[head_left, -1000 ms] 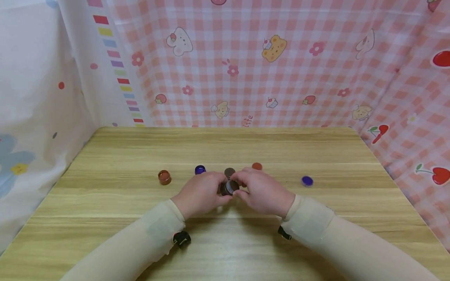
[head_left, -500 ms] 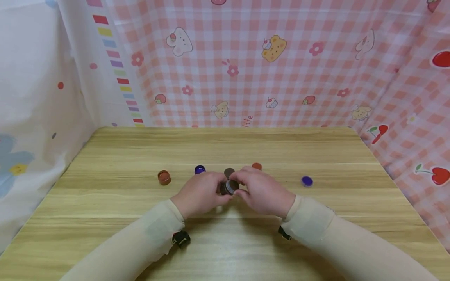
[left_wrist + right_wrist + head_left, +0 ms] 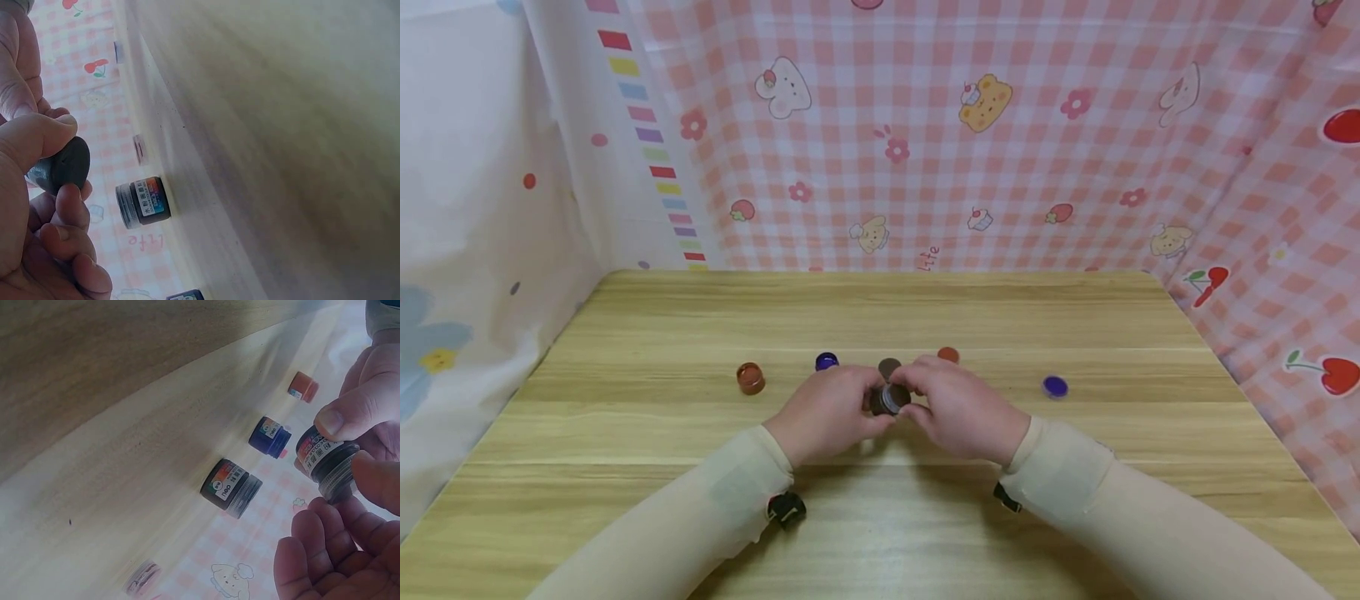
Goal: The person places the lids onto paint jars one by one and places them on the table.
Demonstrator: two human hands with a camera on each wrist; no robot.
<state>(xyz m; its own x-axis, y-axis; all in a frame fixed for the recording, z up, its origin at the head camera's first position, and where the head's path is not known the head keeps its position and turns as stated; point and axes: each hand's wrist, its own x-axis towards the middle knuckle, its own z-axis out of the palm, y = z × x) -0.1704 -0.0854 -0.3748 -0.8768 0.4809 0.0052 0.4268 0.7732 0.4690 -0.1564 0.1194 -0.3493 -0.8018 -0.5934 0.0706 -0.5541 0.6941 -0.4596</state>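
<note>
Between both hands, a small dark paint jar with a white label is tipped sideways above the table, its clear ribbed lid toward the right. My left hand grips the jar body; its thumb lies over the label in the right wrist view. My right hand holds the lid between thumb and curled fingers. The jar's dark round base faces the left wrist camera. Just behind the hands stands a second dark paint jar with its lid on, partly hidden in the head view.
On the wooden table, an orange paint jar and a purple one stand lidless to the left. An orange lid lies behind my right hand, and a purple lid farther right. Patterned cloth hangs behind.
</note>
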